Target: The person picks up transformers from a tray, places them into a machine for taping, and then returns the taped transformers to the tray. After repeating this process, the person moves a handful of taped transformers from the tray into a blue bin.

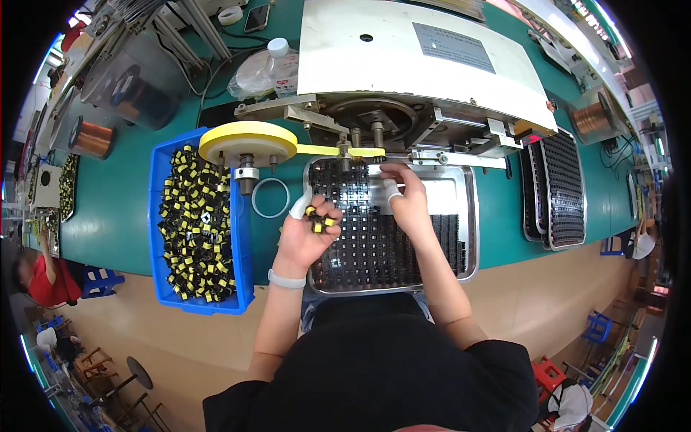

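My left hand is palm up, its fingers curled round several small black coil bobbins wrapped in yellow tape. Its thumb wears a white cover, and a pale band circles the wrist. My right hand reaches over the metal tray, with finger and thumb apart just below the winding machine's spindle. I see nothing between them. Yellow tape runs from a large roll to a small dark piece at the spindle. Rows of black bobbins fill much of the tray.
A blue bin heaped with yellow-taped bobbins stands left, beside a loose ring. Behind my hands is the white machine housing. Stacked trays of black parts lie right. A bottle and phone sit at the back.
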Tool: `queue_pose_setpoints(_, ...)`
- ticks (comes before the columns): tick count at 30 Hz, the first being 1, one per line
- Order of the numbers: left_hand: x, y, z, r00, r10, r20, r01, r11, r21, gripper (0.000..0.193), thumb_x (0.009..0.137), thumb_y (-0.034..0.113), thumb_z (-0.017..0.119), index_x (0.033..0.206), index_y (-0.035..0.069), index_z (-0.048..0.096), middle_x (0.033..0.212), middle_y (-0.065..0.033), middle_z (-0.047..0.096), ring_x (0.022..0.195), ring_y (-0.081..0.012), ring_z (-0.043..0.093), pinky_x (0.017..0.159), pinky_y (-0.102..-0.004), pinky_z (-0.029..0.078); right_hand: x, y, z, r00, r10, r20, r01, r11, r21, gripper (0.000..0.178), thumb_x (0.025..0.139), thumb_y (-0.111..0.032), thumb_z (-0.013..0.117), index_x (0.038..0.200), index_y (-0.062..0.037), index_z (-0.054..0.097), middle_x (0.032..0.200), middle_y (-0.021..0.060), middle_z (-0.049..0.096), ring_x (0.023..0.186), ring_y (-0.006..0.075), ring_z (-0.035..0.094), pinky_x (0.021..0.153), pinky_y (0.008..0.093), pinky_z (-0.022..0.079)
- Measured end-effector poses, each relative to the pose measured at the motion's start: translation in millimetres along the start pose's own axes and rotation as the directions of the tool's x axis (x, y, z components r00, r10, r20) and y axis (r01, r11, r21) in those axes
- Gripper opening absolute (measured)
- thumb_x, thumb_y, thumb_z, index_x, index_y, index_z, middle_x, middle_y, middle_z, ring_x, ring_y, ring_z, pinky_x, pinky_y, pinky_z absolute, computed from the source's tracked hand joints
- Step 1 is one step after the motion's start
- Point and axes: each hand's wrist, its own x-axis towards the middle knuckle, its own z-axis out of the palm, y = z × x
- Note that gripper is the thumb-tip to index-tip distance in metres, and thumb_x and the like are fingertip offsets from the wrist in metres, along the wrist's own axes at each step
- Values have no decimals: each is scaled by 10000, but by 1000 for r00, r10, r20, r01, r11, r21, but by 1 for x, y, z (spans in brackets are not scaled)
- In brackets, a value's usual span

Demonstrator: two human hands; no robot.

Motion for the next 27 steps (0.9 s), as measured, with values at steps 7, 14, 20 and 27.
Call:
queue_pose_setpoints(7, 38, -1, 23, 991, -54, -124, 58, 998, 32, 255, 948, 259, 579, 1089, 49, 610, 998, -63, 635, 905, -222, 604, 698, -290, 489, -16, 24, -10, 967, 57, 250, 24, 950, -312, 184, 802, -9, 641, 979, 23, 679, 826, 191, 671, 789, 290, 660, 739, 372, 514)
queue_pose_setpoints(14, 69, -16, 37, 992, -15, -124, 16, 1000, 8, 288, 922, 167, 584, 1155, -1, 588, 1132, -142, 599, 1085, -288, 564, 857, -392, 481, -18, 14, -10, 980, 39, 196, 38, 926, -375, 156, 753, -17, 652, 907, 4, 674, 824, 165, 668, 820, 333, 626, 761, 400, 501)
queue_pose_setpoints(20, 72, -23, 42, 997, -67, 29, 66, 996, 54, 280, 933, 179, 586, 1156, 9, 583, 1096, -104, 613, 978, -215, 579, 753, -320, 473, -22, -7, -16, 973, -121, -197, 118, 993, -25, 217, 827, 58, 624, 1041, 21, 624, 943, 102, 635, 816, 169, 642, 713, 283, 522)
queue_pose_setpoints(27, 32, -26, 18, 988, -152, 11, 153, 980, -129, 241, 941, 178, 553, 1124, 23, 577, 1021, -101, 594, 827, -165, 539, 626, -260, 437, -19, -37, 2, 910, -336, -242, 358, 932, 54, 205, 816, 101, 631, 1005, 24, 642, 997, 113, 631, 882, 200, 664, 734, 278, 560)
